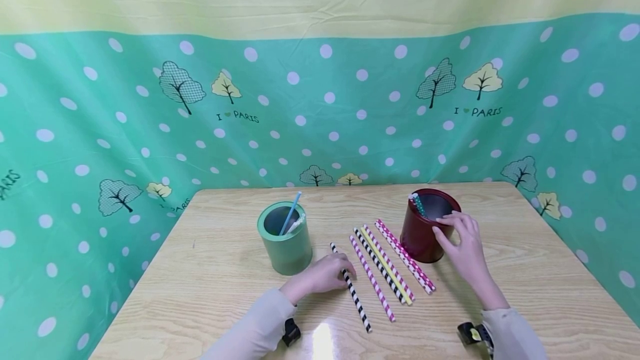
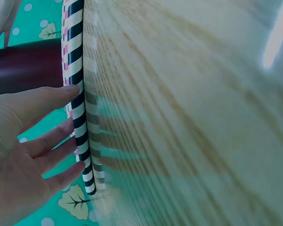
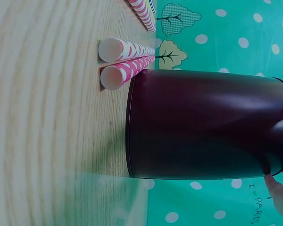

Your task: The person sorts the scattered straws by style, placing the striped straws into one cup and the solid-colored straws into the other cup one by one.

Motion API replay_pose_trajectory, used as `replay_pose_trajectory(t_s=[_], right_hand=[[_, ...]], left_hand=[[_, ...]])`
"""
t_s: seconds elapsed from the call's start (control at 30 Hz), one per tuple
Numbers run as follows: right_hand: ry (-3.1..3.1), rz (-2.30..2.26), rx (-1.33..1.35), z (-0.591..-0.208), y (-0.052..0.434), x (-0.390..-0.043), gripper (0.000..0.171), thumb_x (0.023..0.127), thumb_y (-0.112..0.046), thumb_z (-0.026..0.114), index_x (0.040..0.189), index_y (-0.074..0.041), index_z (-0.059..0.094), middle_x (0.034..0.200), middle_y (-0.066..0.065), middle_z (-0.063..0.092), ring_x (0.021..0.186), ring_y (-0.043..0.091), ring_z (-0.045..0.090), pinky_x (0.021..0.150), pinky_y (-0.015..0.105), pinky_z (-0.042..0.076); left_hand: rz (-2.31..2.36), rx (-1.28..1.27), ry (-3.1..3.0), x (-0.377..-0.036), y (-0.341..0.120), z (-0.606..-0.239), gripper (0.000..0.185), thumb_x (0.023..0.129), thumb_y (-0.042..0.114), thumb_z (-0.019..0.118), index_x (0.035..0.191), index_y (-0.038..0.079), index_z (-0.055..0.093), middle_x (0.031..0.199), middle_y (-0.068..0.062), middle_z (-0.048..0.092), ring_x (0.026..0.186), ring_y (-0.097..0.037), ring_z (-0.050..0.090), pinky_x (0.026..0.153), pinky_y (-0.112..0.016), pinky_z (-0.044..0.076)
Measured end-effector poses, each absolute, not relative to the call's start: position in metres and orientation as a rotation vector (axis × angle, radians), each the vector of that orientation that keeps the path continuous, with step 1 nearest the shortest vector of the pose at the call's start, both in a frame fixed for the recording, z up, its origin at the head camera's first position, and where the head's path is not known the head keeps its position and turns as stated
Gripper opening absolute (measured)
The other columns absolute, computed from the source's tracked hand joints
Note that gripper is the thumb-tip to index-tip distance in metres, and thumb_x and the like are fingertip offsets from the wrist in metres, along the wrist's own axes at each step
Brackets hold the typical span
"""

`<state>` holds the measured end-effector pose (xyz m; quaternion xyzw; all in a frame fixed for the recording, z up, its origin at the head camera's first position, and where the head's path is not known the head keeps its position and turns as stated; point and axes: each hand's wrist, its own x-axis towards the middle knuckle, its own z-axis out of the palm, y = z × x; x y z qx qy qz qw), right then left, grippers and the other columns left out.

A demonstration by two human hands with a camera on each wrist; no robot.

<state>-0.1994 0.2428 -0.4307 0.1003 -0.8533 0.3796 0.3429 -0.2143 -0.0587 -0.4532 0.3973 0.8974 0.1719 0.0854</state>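
Observation:
My left hand [image 1: 327, 274] is over a black-and-white striped straw [image 1: 357, 301] lying on the table. In the left wrist view its thumb tip is on the straw's near side, and the index finger passes behind it; the other fingers are loosely spread. At the right, my right hand [image 1: 465, 243] holds the rim of a dark red can [image 1: 422, 238], fingers over the edge and thumb against the outer wall. The can stands upright, with a green dotted straw [image 1: 419, 204] and a lighter-ended one leaning inside.
A green can [image 1: 290, 251] holding a blue straw [image 1: 291, 213] and a pale one stands left. Between the cans lie a pink-striped straw [image 1: 372, 279], a yellow straw [image 1: 387, 265], another black-striped straw [image 1: 380, 265] and pink dotted straws [image 1: 407, 260]. A patterned curtain [image 1: 320, 126] hangs behind the table.

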Motion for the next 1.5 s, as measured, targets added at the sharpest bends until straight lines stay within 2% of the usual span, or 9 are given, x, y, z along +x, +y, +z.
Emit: replay_pose_trajectory(t_s=[0.27, 0.53, 0.7, 1.13, 1.5], right_hand=[[-2.220, 0.987, 0.258, -0.4308, 0.2418, -0.1986, 0.019, 0.075, -0.001, 0.066, 0.093, 0.002, 0.061, 0.101, 0.017, 0.051, 0.108, 0.034, 0.036, 0.085, 0.052, 0.031], [-2.226, 1.000, 0.252, -0.4300, 0.2412, -0.1974, 0.019, 0.075, -0.001, 0.066, 0.093, 0.003, 0.061, 0.102, 0.017, 0.050, 0.109, 0.034, 0.036, 0.086, 0.053, 0.030], [-2.225, 1.009, 0.253, -0.4299, 0.2404, -0.1965, 0.018, 0.076, -0.001, 0.065, 0.093, 0.003, 0.060, 0.102, 0.017, 0.050, 0.109, 0.035, 0.035, 0.086, 0.055, 0.030], [-2.222, 0.999, 0.246, -0.4316, 0.2407, -0.1970, 0.018, 0.076, -0.001, 0.066, 0.092, 0.002, 0.061, 0.102, 0.017, 0.049, 0.107, 0.033, 0.036, 0.085, 0.051, 0.031], [-2.223, 1.002, 0.245, -0.4320, 0.2411, -0.1978, 0.019, 0.075, -0.001, 0.066, 0.093, 0.002, 0.061, 0.103, 0.017, 0.049, 0.109, 0.034, 0.035, 0.085, 0.053, 0.031]], left_hand=[[0.478, 1.176, 2.683, -0.2155, -0.0590, -0.4596, 0.018, 0.073, 0.013, 0.069, 0.090, 0.018, 0.068, 0.087, 0.008, 0.051, 0.080, -0.003, 0.045, 0.070, -0.014, 0.039], [0.451, 1.164, 2.698, -0.2142, -0.0578, -0.4611, 0.015, 0.073, 0.013, 0.069, 0.086, 0.019, 0.068, 0.085, 0.009, 0.048, 0.080, -0.003, 0.044, 0.071, -0.015, 0.038], [0.446, 1.165, 2.705, -0.2134, -0.0578, -0.4611, 0.014, 0.073, 0.013, 0.069, 0.086, 0.020, 0.066, 0.086, 0.010, 0.049, 0.081, -0.003, 0.044, 0.072, -0.016, 0.038], [0.499, 1.148, 2.736, -0.2107, -0.0558, -0.4609, 0.011, 0.076, 0.017, 0.068, 0.085, 0.023, 0.065, 0.086, 0.010, 0.051, 0.081, -0.003, 0.046, 0.072, -0.017, 0.039], [0.811, 1.197, 2.719, -0.2105, -0.0526, -0.4553, 0.015, 0.075, 0.013, 0.068, 0.089, 0.016, 0.064, 0.093, 0.005, 0.055, 0.090, -0.009, 0.051, 0.081, -0.021, 0.042]])
